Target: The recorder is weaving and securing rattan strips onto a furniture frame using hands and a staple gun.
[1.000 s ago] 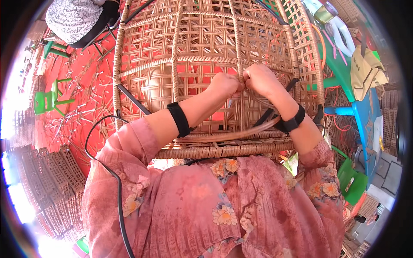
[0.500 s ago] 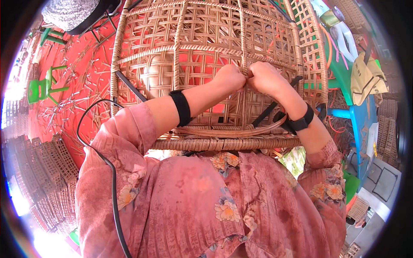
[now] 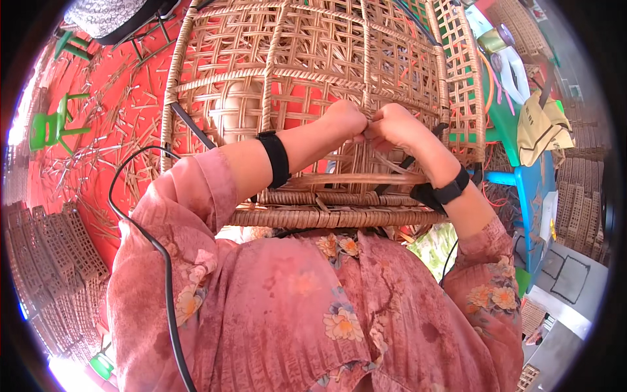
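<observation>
A large openwork rattan frame (image 3: 318,77) lies in front of me, woven from brown strips with thicker wrapped ribs across it. My left hand (image 3: 346,120) is closed, its fingers curled at the near part of one lengthwise rib. Against it, my right hand (image 3: 396,127) pinches with thumb and fingers at the same spot. Both grip a thin rattan strand, mostly hidden by the fingers. Below the hands, a curved rattan pole (image 3: 366,179) runs near the thick wrapped near edge (image 3: 326,218).
Cane scraps litter the red floor (image 3: 124,130) at left, near a green stool (image 3: 46,129). Stacked woven panels (image 3: 55,255) stand lower left. To the right are a blue stool (image 3: 526,196) and a khaki bag (image 3: 545,127). A black cable (image 3: 168,261) hangs over my left arm.
My right hand has turned from a fist into a pinch with its fingers showing, and has dropped slightly. My left hand has shifted a little left. The view has shifted slightly.
</observation>
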